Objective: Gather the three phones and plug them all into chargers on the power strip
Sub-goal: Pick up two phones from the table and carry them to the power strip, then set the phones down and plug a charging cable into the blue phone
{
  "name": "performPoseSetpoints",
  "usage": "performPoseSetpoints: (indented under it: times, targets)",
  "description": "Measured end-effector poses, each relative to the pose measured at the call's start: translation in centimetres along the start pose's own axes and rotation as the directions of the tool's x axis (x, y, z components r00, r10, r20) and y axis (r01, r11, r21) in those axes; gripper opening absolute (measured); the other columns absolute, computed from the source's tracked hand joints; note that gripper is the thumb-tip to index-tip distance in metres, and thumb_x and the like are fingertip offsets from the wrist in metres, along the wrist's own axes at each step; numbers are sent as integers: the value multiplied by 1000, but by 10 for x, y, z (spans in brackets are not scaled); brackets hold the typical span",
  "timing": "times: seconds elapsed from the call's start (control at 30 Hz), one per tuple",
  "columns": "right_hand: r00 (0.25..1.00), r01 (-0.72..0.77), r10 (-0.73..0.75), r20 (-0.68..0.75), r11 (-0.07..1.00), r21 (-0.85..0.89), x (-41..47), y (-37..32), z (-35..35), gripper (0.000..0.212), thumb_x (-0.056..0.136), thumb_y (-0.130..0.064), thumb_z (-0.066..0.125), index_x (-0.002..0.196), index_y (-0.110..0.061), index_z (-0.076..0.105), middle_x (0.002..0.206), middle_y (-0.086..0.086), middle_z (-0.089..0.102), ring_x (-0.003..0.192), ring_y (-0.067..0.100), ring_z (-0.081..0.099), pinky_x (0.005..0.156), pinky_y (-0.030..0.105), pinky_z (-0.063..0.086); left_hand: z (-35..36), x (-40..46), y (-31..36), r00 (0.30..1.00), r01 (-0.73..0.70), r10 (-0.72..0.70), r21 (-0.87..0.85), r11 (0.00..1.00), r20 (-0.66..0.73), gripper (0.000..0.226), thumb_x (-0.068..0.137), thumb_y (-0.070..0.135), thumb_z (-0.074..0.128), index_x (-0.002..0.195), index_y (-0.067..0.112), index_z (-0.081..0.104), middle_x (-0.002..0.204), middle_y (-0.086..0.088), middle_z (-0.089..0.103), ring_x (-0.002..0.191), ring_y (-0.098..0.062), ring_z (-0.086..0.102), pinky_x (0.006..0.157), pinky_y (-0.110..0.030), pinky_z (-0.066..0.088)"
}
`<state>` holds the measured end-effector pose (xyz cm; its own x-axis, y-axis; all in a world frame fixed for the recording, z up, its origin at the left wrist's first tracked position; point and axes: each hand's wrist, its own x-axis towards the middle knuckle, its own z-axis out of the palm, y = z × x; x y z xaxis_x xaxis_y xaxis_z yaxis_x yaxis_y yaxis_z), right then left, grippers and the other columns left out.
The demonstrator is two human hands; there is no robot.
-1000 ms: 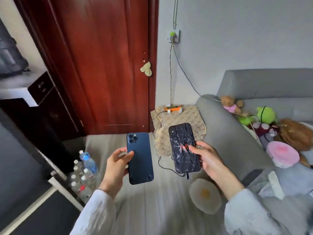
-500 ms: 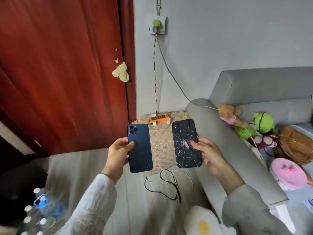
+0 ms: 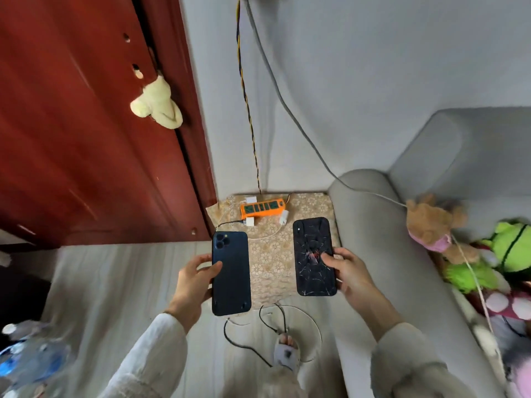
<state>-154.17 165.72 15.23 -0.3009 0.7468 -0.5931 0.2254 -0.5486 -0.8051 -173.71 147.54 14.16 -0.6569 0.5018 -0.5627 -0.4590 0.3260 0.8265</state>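
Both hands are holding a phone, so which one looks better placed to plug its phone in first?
Probably the right hand: its cracked phone hovers nearer the orange power strip.

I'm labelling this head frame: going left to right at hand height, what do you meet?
left hand → blue phone → patterned cloth → cracked black phone → right hand → sofa arm

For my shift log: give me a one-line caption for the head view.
Left hand holds a blue phone, right hand a cracked black phone, above the orange power strip.
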Motion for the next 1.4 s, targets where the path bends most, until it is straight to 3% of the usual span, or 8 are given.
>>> performPoseSetpoints:
  times: [0.27,0.5,0.7,0.9,1.0,1.13,1.3,1.4]
  targets:
    - [991,-129,130,9,989,-68,194,18,-20,22,85,-5,59,106,-9,56,101,9,63,86,23,60,88,46,47,108,146,-52,983,163,-159,38,986,-89,13,87,6,55,97,15,55,80,-6,66,72,-22,61,59,-32,52]
    - [969,-232,223,-105,969,-81,326,78,-24,31,84,-3,60,114,-9,54,94,5,64,84,21,62,63,33,48,147,247,-140,944,321,-314,65,945,-98,16,85,5,57,96,16,57,79,-9,66,73,-25,62,68,-39,54]
    - [964,-258,242,-113,953,-160,379,111,-32,14,86,-7,59,84,-21,58,91,-2,65,83,18,62,55,27,43,187,294,-178,936,353,-350,74,933,-48,16,85,4,57,92,18,56,72,-3,67,66,-17,63,58,-31,53]
    - [962,-190,123,-242,942,-275,398,119,-31,12,90,-10,53,98,-15,59,104,5,61,80,12,56,68,29,46,221,316,-177,942,334,-336,114,936,0,17,85,5,57,99,14,56,77,-2,66,67,-16,63,62,-35,55]
    - [963,-100,-53,-263,839,-535,404,113,-27,27,90,-13,53,116,-10,59,114,8,64,86,15,54,75,28,44,232,322,-174,973,224,-230,371,901,-31,29,87,4,51,115,14,55,96,-3,65,75,-15,60,56,-22,51]
    - [985,-80,-64,-157,643,-762,406,110,-22,36,90,-16,52,125,-12,53,120,12,60,104,28,56,89,38,49,236,322,-170,980,144,-199,634,760,16,38,88,7,46,125,12,49,113,-15,61,100,-31,58,83,-41,52]
    - [992,-70,-60,-112,476,-877,394,111,-4,47,92,-24,48,135,-8,38,140,14,39,125,32,39,101,43,38,221,319,-157,970,83,-220,704,705,106,34,90,12,43,122,8,51,116,-13,64,103,-30,59,82,-32,46]
    - [981,67,-194,-12,398,-915,387,105,18,45,92,-24,46,134,-9,39,139,12,40,126,29,37,104,44,36,197,318,-146,993,-35,-52,707,706,101,31,92,11,44,121,10,53,114,-9,66,99,-23,62,80,-24,44]
